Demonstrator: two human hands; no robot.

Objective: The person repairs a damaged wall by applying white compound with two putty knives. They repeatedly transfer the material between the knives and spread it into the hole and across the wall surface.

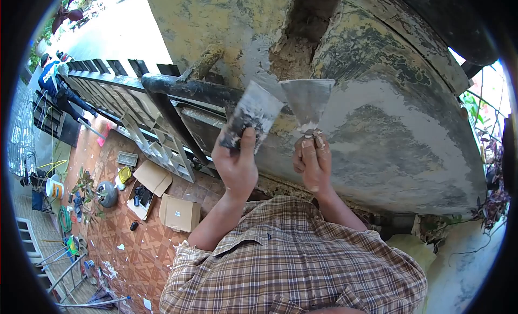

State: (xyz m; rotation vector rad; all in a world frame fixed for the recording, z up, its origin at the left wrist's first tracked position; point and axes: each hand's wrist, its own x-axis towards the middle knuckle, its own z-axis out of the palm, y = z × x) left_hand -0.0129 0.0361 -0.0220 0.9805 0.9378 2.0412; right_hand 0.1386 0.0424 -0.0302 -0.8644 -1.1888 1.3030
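Up close, the left hand (236,165) is closed around a putty-smeared scraper (251,115), thumb pressed up along its blade, which tilts up and to the right. Just beside it, the right hand (313,164) grips the handle of a second knife (307,101), fingers wrapped tight and dabbed with grey filler; its broad bare-metal blade fans upward. The two blades meet near their upper corners, touching or all but touching.

Both tools are held against a curved wall (399,125), patchy with pale filler over old yellow and dark paint. Right above the blades a hole (302,33) gapes in the plaster, showing crumbly brown material inside. A dark pipe (194,88) runs from the wall to the left, just behind the scraper.

Below the hands, checked shirt sleeves (291,254) fill the bottom of the view.

Far below on the left lies a tiled floor (135,249) with cardboard boxes (181,213), a grey round vessel (107,193), a white bucket (54,188) and scattered tools. A long louvred gate (135,119) stretches along it, and another person (54,82) in blue bends near its far end. Foliage (491,173) hangs at the right edge.
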